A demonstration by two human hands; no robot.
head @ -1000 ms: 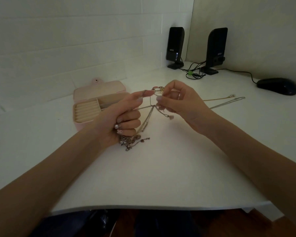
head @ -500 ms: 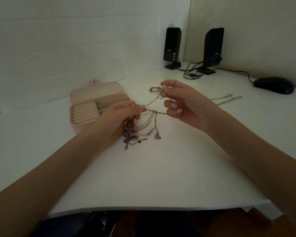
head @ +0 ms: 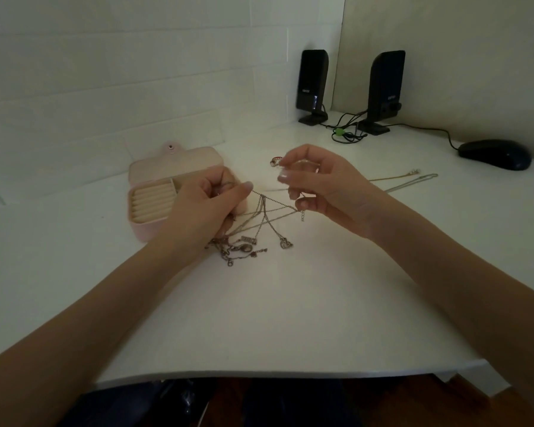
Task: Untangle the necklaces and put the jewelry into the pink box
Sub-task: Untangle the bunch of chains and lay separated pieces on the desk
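Observation:
A tangle of thin metal necklaces with small pendants lies on the white table between my hands. My left hand pinches one chain of the tangle between thumb and forefinger, just above the heap. My right hand is raised opposite it, fingers curled, with a chain running to its lower fingers. The pink box stands open behind my left hand, its cream ring rolls showing; the hand hides its right part. A small ring lies beyond my right fingertips.
Two separate chains stretch along the table to the right of my right wrist. Two black speakers with cables stand at the back, a black mouse at the far right. The table's front edge is near me.
My hands have drawn a little apart and the chain between them is stretched more. My right hand's upper fingers have let go of the strand they pinched. The pendants lie on the table.

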